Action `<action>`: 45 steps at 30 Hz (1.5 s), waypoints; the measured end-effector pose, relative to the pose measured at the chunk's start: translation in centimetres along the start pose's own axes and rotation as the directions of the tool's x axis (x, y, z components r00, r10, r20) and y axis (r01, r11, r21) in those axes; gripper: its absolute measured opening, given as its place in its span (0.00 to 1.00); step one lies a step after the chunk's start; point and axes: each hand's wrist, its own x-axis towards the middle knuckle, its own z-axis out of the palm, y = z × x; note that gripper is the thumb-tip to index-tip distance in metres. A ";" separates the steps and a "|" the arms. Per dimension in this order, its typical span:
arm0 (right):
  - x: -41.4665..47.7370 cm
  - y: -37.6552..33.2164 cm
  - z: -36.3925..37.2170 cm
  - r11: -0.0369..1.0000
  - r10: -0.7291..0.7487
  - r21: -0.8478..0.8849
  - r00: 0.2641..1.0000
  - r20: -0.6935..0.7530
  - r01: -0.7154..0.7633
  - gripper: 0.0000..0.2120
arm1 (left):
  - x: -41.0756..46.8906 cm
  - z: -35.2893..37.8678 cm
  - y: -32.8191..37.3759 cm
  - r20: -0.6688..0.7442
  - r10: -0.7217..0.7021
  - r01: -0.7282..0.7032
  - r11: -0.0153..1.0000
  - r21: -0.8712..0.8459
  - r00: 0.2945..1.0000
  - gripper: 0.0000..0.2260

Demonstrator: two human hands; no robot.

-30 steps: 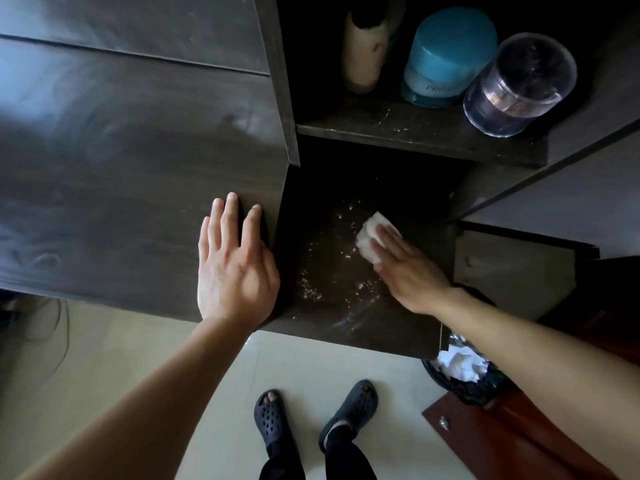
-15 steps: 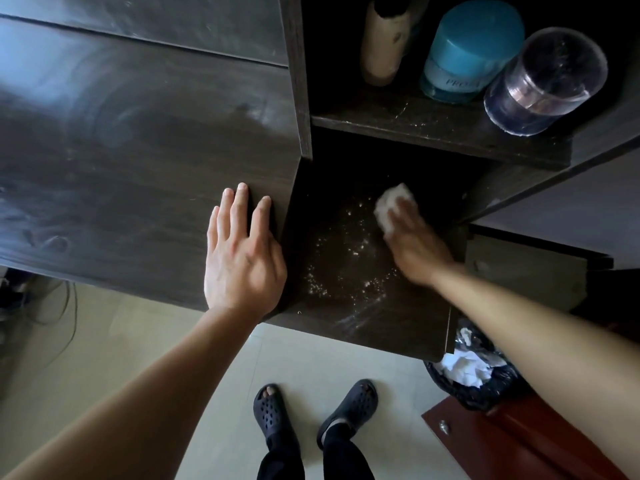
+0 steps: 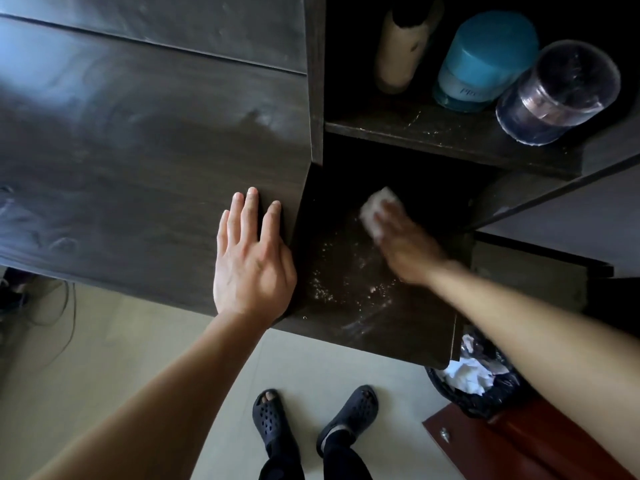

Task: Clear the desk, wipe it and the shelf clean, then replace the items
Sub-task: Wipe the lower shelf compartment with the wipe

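A dark wooden desk (image 3: 131, 174) fills the left of the view. My left hand (image 3: 251, 258) rests flat on its near right corner, fingers straight. To the right is a lower dark shelf board (image 3: 398, 337) strewn with pale crumbs (image 3: 346, 282). My right hand (image 3: 405, 247), blurred by motion, presses a white wad of tissue (image 3: 375, 209) onto that board near its back. The upper shelf (image 3: 450, 140) holds a cream bottle (image 3: 401, 50), a blue-lidded jar (image 3: 485, 60) and a clear jar (image 3: 557, 91).
A black-lined waste bin (image 3: 485, 386) with crumpled white paper stands on the floor below the shelf's right end, beside a reddish-brown panel (image 3: 512, 448). My feet in dark clogs (image 3: 311, 417) stand on the pale tiled floor. Cables (image 3: 52, 306) hang under the desk's left side.
My right hand has moved the tissue away from me toward the back of the lower shelf board. My left hand has stayed flat on the desk corner.
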 end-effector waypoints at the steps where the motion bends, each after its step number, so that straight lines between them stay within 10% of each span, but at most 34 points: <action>1: 1.7 1.5 -1.0 0.993 0.120 0.025 0.992 -0.037 -0.119 0.26 | 0.0 0.0 0.0 -0.002 0.000 0.000 1.000 0.001 1.000 0.23; 4: 5.1 2.3 -1.7 0.887 0.454 0.089 0.891 0.007 -0.453 0.27 | 0.0 0.1 -0.1 -0.009 -0.003 0.003 1.000 0.000 1.000 0.23; 12: -0.6 -4.3 2.4 0.996 -0.082 0.046 0.997 0.017 0.081 0.25 | 0.1 -0.1 0.1 0.006 -0.008 0.008 1.000 -0.011 1.000 0.23; 18: 7.7 -1.3 -1.8 0.937 0.349 0.046 0.937 -0.014 -0.348 0.26 | 0.1 0.1 -0.1 0.000 -0.003 0.003 1.000 -0.003 1.000 0.23; 25: 3.2 -3.8 1.5 0.990 -0.144 -0.005 0.989 0.022 0.144 0.27 | 0.1 -0.2 0.1 0.004 -0.010 0.010 1.000 -0.002 1.000 0.23; 31: 7.9 1.6 -2.4 0.959 0.277 -0.008 0.943 -0.185 -0.283 0.27 | 0.1 0.1 0.0 -0.002 -0.002 0.002 1.000 -0.003 1.000 0.23; 39: -6.3 -1.8 2.1 0.985 -0.152 -0.096 0.987 -0.058 0.146 0.14 | 0.1 0.0 0.0 -0.001 -0.001 0.001 1.000 -0.006 1.000 0.23; 45: 3.0 0.3 -1.0 0.956 0.289 0.146 0.888 -0.358 -0.253 0.08 | 0.1 0.2 -0.1 -0.009 0.005 -0.005 1.000 -0.002 1.000 0.23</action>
